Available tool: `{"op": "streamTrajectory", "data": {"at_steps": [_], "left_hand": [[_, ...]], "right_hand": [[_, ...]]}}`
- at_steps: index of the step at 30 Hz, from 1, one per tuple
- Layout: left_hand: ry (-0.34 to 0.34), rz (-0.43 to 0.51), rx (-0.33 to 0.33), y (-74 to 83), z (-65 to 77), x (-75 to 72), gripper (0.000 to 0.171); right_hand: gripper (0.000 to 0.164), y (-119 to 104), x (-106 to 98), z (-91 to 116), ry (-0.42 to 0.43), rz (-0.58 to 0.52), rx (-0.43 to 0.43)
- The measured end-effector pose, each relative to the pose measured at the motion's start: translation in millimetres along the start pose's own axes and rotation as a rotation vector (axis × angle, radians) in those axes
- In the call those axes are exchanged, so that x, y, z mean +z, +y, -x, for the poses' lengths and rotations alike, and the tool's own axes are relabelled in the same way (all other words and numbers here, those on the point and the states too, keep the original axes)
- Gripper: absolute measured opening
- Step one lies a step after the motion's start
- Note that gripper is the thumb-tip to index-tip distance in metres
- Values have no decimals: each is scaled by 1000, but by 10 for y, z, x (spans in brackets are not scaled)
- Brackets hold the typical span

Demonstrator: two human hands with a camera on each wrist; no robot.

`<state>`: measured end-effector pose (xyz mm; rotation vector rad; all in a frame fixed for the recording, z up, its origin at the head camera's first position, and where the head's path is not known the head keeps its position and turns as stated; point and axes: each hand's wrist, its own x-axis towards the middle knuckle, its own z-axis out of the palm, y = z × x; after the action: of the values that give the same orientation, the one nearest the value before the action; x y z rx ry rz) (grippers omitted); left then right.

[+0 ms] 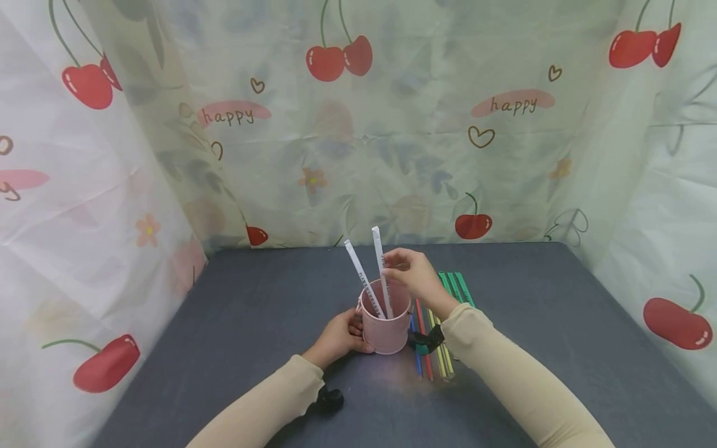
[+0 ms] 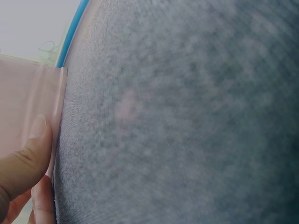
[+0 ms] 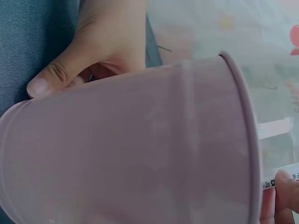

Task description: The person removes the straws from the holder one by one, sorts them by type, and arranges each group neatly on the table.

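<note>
A pink cup stands upright on the dark table, with two white printed sticks leaning inside it. My left hand holds the cup low on its left side; in the left wrist view the thumb presses on the wall of the cup. Above the rim, my right hand pinches the right-hand white stick between thumb and fingers. The other white stick tilts to the left, untouched. The right wrist view has the cup in front, hiding most of the right hand.
Right of the cup lie thin blue, red and yellow sticks, partly under the right wrist. Several green sticks lie behind that wrist. A patterned curtain closes off the back and sides of the table.
</note>
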<state>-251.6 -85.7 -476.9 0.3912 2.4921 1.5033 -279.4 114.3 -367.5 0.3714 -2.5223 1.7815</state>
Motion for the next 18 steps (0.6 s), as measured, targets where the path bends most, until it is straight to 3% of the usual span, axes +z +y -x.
{"op": "streamTrajectory", "data": {"at_steps": [18], "left_hand": [[8, -15, -19, -10, -5, 3, 58]], "right_hand": [[34, -68, -228, 0, 72, -195, 0]]}}
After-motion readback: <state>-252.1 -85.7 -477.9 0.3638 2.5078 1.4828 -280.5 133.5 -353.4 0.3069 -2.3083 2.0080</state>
